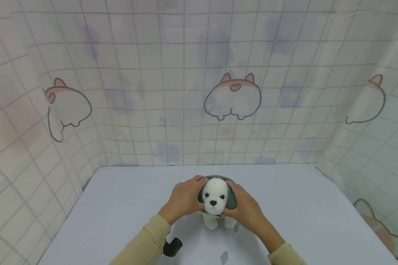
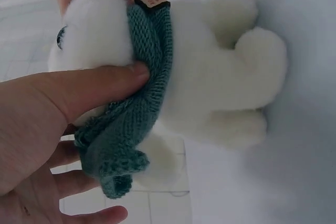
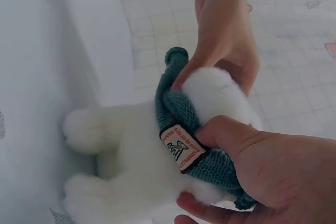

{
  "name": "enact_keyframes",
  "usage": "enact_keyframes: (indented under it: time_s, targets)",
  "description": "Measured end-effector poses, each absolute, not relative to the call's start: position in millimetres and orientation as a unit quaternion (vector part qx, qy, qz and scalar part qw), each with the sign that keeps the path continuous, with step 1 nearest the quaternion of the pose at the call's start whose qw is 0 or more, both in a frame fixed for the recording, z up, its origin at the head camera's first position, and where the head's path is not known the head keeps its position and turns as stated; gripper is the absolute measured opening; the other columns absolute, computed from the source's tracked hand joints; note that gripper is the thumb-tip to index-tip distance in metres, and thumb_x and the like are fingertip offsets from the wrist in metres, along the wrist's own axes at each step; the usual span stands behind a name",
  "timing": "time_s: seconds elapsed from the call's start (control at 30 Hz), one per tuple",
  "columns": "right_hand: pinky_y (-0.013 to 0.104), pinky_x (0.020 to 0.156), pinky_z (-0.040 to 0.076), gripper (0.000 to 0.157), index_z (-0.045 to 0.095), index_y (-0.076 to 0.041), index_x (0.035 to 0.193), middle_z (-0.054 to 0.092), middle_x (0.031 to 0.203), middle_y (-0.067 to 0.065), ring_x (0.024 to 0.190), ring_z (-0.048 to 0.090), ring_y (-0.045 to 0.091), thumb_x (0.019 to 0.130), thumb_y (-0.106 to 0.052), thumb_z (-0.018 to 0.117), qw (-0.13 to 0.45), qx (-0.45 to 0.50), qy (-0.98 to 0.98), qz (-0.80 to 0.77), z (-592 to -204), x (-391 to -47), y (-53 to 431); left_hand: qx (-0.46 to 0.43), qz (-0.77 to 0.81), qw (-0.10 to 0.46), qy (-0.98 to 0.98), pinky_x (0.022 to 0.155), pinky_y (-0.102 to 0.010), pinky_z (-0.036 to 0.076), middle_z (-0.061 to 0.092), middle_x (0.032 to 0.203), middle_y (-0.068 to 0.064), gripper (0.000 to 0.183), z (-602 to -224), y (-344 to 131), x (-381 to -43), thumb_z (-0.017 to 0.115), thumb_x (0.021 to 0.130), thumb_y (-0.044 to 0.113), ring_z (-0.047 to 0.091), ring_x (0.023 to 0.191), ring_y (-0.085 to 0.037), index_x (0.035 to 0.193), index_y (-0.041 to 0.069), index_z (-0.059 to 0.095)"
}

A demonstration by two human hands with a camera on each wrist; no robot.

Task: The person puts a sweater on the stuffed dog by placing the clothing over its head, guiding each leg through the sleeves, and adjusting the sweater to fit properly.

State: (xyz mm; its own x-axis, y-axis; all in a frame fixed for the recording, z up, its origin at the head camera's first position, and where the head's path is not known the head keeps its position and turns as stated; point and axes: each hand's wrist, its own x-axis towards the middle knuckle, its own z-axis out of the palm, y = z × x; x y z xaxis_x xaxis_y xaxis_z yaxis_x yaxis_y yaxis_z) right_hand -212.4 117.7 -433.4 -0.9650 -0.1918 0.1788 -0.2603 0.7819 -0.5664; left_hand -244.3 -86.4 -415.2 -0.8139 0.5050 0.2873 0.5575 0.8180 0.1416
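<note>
A white plush dog (image 1: 215,189) stands on the table facing the head camera, its dark nose and eyes in sight. Around its head lies a teal knitted hat (image 2: 121,148), with a sewn label (image 3: 182,148) at its edge under the chin. My left hand (image 1: 185,195) grips one side of the hat, the thumb pressed on the knit below the cheek and the fingers behind. On the opposite side, my right hand (image 1: 251,209) holds the hat, its thumb by the label. The back of the dog is hidden in the head view.
The white tabletop (image 1: 129,195) carries small grey printed patches (image 1: 224,257). Grid-patterned cloth walls (image 1: 172,84) with cartoon animal drawings enclose its back and sides. A black device (image 1: 173,247) sits at my left sleeve.
</note>
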Motion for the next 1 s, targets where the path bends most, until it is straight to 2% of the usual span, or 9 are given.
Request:
enact_keyframes:
  time_s: [0.17, 0.4, 0.6, 0.77, 0.87, 1.0]
  targets:
    - [0.047, 0.094, 0.044, 0.083, 0.034, -0.019, 0.14, 0.049, 0.132, 0.003, 0.119, 0.05, 0.022, 0.07, -0.026, 0.078, 0.056, 0.127, -0.936, 0.323, -437, -213, 118, -0.275, -0.11, 0.097, -0.95, 0.071, -0.031, 0.052, 0.059, 0.118, 0.0, 0.069, -419, -88, -246, 0.079, 0.063, 0.046, 0.063, 0.094, -0.015, 0.12, 0.015, 0.056]
    - [0.047, 0.101, 0.038, 0.082, 0.034, -0.019, 0.14, 0.047, 0.135, 0.003, 0.126, 0.045, 0.023, 0.071, -0.021, 0.078, 0.062, 0.133, -0.926, 0.348, -441, -213, 119, -0.257, -0.155, 0.047, -0.953, 0.08, -0.034, 0.051, 0.055, 0.126, 0.001, 0.07, -428, -90, -250, 0.078, 0.065, 0.045, 0.059, 0.104, -0.016, 0.124, 0.016, 0.053]
    - [0.048, 0.094, 0.044, 0.086, 0.035, -0.014, 0.139, 0.05, 0.133, 0.006, 0.12, 0.05, 0.025, 0.067, -0.028, 0.08, 0.074, 0.117, -0.941, 0.308, -443, -212, 117, -0.264, -0.184, 0.015, -0.947, 0.085, -0.035, 0.049, 0.053, 0.129, -0.002, 0.075, -428, -88, -253, 0.077, 0.067, 0.044, 0.057, 0.107, -0.018, 0.127, 0.011, 0.048]
    - [0.048, 0.084, 0.049, 0.09, 0.036, -0.01, 0.138, 0.053, 0.129, 0.008, 0.113, 0.055, 0.026, 0.063, -0.031, 0.082, 0.085, 0.117, -0.949, 0.279, -442, -210, 119, -0.273, -0.174, 0.033, -0.946, 0.081, -0.032, 0.05, 0.056, 0.12, -0.001, 0.072, -427, -85, -253, 0.079, 0.065, 0.043, 0.058, 0.1, -0.015, 0.122, 0.01, 0.05]
    - [0.047, 0.084, 0.049, 0.082, 0.042, -0.009, 0.134, 0.057, 0.124, 0.007, 0.11, 0.057, 0.024, 0.065, -0.034, 0.08, 0.076, 0.112, -0.949, 0.286, -445, -211, 122, -0.265, -0.173, 0.048, -0.948, 0.076, -0.03, 0.05, 0.058, 0.11, 0.003, 0.068, -430, -85, -253, 0.08, 0.063, 0.043, 0.058, 0.092, -0.012, 0.117, 0.014, 0.051]
    - [0.044, 0.09, 0.046, 0.071, 0.049, -0.011, 0.129, 0.059, 0.119, 0.005, 0.11, 0.056, 0.021, 0.07, -0.038, 0.076, 0.047, 0.095, -0.946, 0.307, -454, -212, 127, -0.244, -0.195, 0.034, -0.949, 0.075, -0.031, 0.05, 0.057, 0.106, 0.004, 0.065, -438, -86, -254, 0.08, 0.065, 0.04, 0.057, 0.092, -0.011, 0.117, 0.018, 0.049]
